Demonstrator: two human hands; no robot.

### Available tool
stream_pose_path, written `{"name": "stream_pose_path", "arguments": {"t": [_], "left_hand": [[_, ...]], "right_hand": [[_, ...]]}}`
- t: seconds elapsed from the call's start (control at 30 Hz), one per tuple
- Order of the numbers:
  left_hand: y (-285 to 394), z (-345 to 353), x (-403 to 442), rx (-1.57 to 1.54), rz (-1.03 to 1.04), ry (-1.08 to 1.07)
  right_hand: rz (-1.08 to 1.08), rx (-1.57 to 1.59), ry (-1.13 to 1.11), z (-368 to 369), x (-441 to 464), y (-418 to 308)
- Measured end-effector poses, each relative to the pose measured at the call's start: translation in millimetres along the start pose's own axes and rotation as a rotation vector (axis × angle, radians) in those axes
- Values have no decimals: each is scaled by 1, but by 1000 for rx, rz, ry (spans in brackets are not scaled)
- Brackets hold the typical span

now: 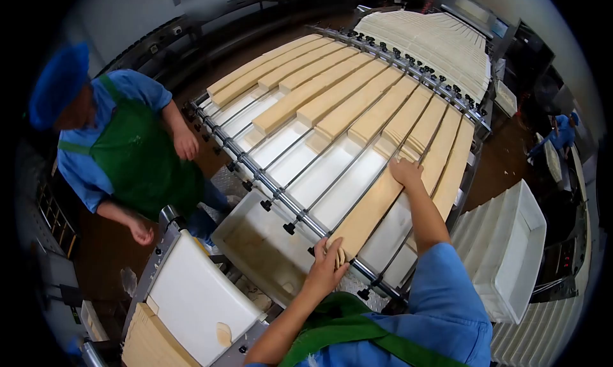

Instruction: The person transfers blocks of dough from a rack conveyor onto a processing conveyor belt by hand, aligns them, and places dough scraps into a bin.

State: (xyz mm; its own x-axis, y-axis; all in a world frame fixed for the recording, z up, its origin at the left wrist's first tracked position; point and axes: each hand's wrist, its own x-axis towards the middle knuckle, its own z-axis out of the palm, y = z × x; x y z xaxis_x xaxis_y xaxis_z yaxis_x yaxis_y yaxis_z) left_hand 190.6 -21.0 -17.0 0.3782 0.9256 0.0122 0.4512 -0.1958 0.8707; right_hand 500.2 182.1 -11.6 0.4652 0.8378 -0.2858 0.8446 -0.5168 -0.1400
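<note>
A long row of thin, pale dough wrappers [370, 210], packed together, lies in a lane between metal rods on the white sloping table. My left hand [325, 268] curls round the near end of this row, by the front rail, where several round wrapper edges show under the fingers. At its far end is my right hand [407, 171], fingers bent down against the wrappers; the fingertips are partly hidden. Just beyond the right hand, another block of wrappers [408, 137] has leaning sheets at its near end. Similar long rows [325, 89] fill the lanes to the left.
A co-worker [140, 143] in a green apron stands at the left. Below the front rail [281, 194] with black knobs sits a grey bin [255, 239]. A white conveyor [198, 297] carries dough at lower left. Stacked white trays [504, 252] stand at right.
</note>
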Motion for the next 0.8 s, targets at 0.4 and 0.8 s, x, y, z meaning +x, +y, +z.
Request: {"name": "stream_pose_path", "arguments": {"t": [0.4, 0.8], "left_hand": [[-11, 41, 72, -90, -17, -152], [-25, 0, 28, -136, -118, 327]], "right_hand": [[-27, -17, 367, -3, 23, 20], [-551, 23, 502, 82, -26, 19]]}}
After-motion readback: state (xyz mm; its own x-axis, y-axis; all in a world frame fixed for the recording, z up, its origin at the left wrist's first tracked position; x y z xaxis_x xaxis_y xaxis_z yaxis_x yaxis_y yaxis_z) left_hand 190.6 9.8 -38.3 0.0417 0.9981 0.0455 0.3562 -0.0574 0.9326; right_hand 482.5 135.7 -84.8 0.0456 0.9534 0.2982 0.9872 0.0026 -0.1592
